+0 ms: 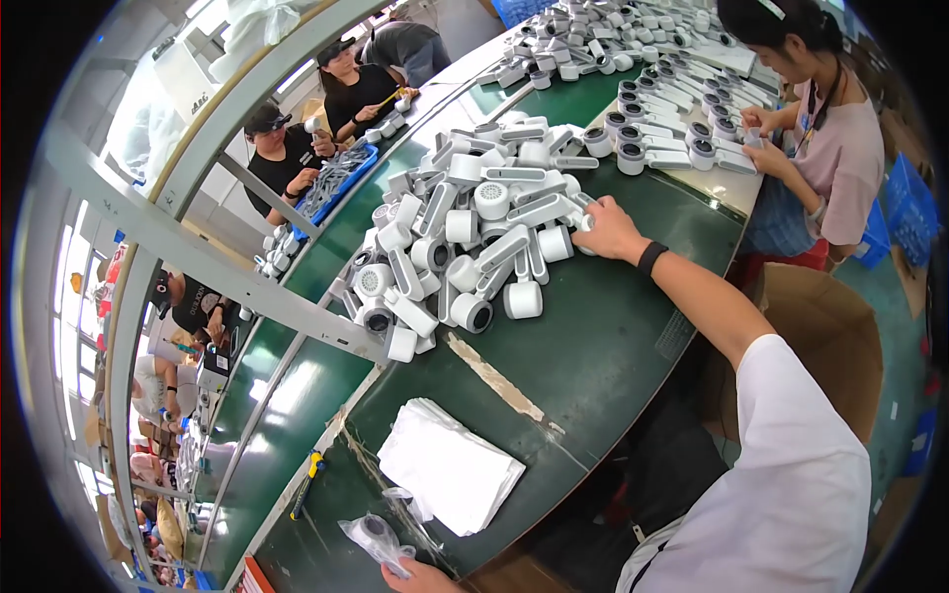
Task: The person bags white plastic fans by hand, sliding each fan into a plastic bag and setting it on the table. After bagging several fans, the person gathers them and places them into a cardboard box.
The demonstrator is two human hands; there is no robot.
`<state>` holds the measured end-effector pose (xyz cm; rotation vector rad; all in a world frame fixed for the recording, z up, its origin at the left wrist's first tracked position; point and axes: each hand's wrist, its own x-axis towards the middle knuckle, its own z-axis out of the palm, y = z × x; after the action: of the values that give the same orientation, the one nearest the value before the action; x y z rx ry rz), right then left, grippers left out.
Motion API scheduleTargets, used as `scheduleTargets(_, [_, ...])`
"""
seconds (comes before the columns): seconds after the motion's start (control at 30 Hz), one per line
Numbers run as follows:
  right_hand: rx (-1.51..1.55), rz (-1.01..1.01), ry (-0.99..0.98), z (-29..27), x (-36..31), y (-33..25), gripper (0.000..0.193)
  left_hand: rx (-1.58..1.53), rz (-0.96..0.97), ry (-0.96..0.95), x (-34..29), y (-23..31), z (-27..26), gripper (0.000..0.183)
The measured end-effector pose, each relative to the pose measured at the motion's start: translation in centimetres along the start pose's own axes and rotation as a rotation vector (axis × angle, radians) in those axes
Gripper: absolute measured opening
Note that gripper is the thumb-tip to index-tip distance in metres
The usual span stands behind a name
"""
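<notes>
My right hand (611,232) is at the right edge of the heap of white and grey, hard-looking plastic devices with round heads and long handles (491,201), which lies on the dark green, smooth tabletop (603,331). Its fingers curl at one device there; I cannot tell if they are closed firmly. My left hand (423,578), near the lower edge, pinches a clear, thin plastic bag with a roundish thing inside (376,537). I judge each device to be light and stiff, a little slippery, and perhaps heavier at the head. The handle seems the best place to hold; the round grille could scratch. The bag should be soft and slide easily.
</notes>
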<state>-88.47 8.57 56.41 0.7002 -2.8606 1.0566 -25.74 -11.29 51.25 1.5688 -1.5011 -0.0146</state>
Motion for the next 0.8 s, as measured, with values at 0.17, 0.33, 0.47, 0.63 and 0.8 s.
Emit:
scheduleTargets(0.17, [0.01,-0.042,-0.002,-0.1,-3.9,-0.5,0.064,-0.021,-0.001,-0.026,0.1,0.1,0.1,0.043])
scheduleTargets(0.33, [-0.016,-0.065,-0.087,-1.4,-8.7,-2.4,0.064,-0.03,0.017,-0.007,-0.1,0.2,0.1,0.043])
scheduleTargets(0.47, [-0.085,-0.19,-0.087,-2.3,-11.7,-3.3,0.054,0.008,-0.006,-0.023,-0.4,0.9,-0.2,0.043])
scheduleTargets(0.63, [0.166,-0.103,0.36,-5.5,-7.1,-2.0,0.036,0.033,0.006,-0.009,-0.3,0.7,-0.4,0.042])
scheduleTargets(0.8, [0.056,-0.171,0.314,-3.8,2.3,2.9,0.041,0.018,-0.019,-0.019,-0.2,1.1,-0.3,0.041])
